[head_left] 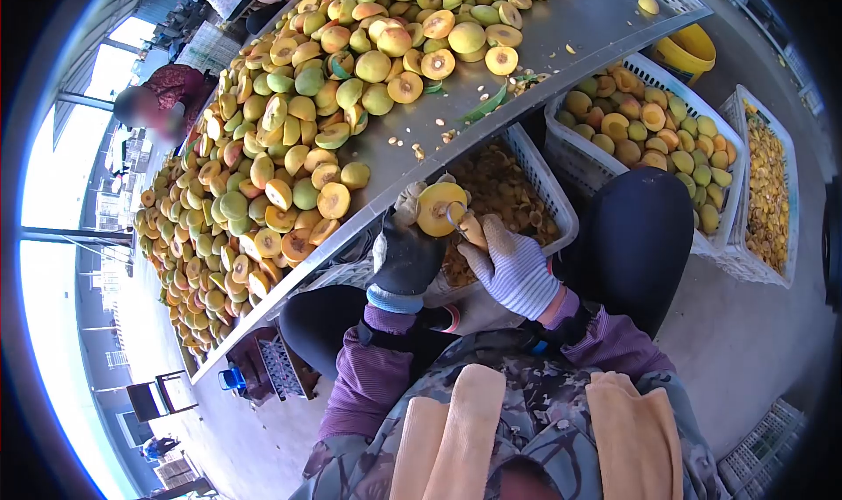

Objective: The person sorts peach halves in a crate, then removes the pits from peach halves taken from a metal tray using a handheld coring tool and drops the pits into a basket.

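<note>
My left hand [410, 250], in a dark glove with pale fingertips, is closed around a yellow peach half [442, 209], its cut face turned up. My right hand [516, 267], in a white striped glove, grips a pitting tool by its wooden handle [473, 232]. The tool's curved metal end [456, 212] touches the middle of the cut face. Both hands are above a white crate [568, 221] of brownish scraps, beside the metal table's edge. A big heap of peach halves [289, 123] covers much of the table.
The metal table [588, 26] carries loose pits and a green leaf [484, 105]. To the right stand a crate of peach halves [649, 123], a crate of yellow scraps [766, 202] and a yellow bucket [687, 53]. Another person [167, 101] is across the table.
</note>
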A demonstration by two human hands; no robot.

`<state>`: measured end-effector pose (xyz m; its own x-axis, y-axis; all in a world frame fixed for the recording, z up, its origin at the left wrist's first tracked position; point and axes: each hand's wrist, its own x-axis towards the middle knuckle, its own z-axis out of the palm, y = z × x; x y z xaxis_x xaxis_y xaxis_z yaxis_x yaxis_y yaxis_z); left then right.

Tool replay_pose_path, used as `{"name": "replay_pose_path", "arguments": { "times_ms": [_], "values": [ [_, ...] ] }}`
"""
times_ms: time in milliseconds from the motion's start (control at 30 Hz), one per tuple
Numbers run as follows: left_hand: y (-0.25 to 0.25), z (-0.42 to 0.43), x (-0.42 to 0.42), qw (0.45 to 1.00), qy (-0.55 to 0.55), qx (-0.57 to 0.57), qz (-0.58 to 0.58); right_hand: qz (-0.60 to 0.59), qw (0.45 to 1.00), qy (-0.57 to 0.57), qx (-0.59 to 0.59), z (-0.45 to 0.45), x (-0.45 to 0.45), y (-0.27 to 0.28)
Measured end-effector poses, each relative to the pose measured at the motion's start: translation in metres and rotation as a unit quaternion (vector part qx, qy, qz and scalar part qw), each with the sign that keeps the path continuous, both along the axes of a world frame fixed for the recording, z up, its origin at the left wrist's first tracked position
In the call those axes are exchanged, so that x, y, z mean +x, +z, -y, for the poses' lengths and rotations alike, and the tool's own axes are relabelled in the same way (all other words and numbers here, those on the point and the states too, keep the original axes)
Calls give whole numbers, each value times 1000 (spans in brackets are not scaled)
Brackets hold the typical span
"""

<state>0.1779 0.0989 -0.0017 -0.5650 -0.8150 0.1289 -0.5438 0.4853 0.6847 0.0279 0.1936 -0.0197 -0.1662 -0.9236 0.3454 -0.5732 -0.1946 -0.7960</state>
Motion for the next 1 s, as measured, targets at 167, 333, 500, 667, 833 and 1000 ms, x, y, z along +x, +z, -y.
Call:
{"name": "replay_pose_path", "arguments": {
  "times_ms": [167, 333, 500, 667, 833, 1000],
  "values": [
    [16, -8, -15, 997, -34, 58, -36, -12, 999, -3, 41, 1, -2, -3],
    [7, -13, -27, 669, 2, 494, -555, -13, 998, -8, 63, -2, -4, -4],
    [10, -17, -29, 717, 13, 482, -502, -60, 997, 7, 45, -4, -6, -11],
    [10, -22, -32, 783, 38, 429, -449, -74, 993, 34, 82, -7, -6, -7],
    [10, -21, -36, 770, 61, 426, -470, -53, 993, 43, 93, -8, -1, -9],
    [12, -21, -38, 802, 56, 388, -450, -23, 992, 62, 107, -11, -1, 0]
  ]
}}
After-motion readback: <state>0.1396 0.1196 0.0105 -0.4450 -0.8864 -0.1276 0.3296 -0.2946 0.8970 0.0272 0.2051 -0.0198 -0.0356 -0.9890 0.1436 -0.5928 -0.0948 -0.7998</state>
